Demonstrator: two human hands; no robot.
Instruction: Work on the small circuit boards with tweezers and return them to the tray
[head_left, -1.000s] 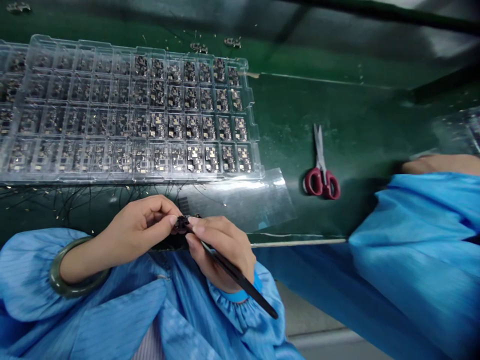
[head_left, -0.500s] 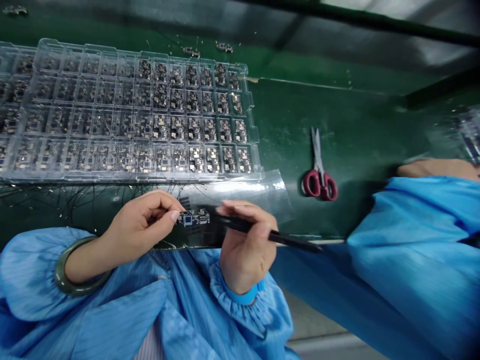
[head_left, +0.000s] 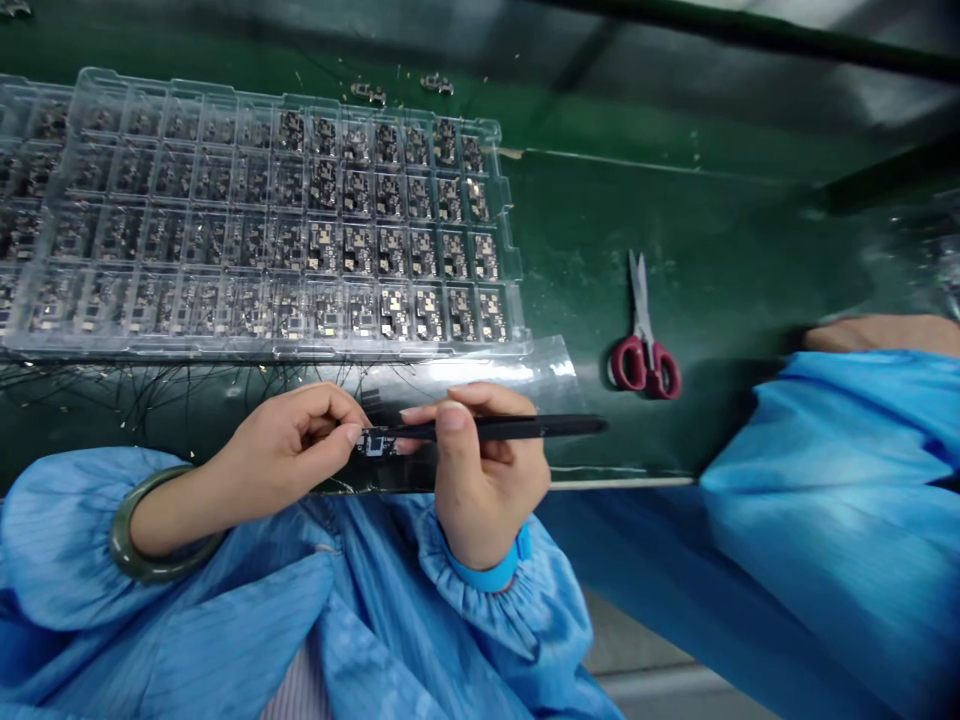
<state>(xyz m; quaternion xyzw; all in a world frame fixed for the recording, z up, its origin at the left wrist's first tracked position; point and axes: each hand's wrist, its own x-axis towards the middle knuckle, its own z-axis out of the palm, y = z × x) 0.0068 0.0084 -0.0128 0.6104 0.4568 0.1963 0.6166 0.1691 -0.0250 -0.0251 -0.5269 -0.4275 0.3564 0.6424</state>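
My left hand pinches a small dark circuit board by its left end, just above the near table edge. My right hand is closed around black tweezers, held level with the tip pointing left and touching the board. Both hands sit over a clear plastic sheet on the green table. A green bangle circles my left wrist, and blue sleeves cover both arms.
A large clear tray with many compartments holding small circuit boards fills the left of the table. Red-handled scissors lie to the right. Thin black wires lie scattered below the tray. Another person's blue sleeve reaches in at right.
My right hand drew away from the board, swung the tweezers from pointing down-right to level, then brought the tip back onto the board. My left hand kept holding the board.
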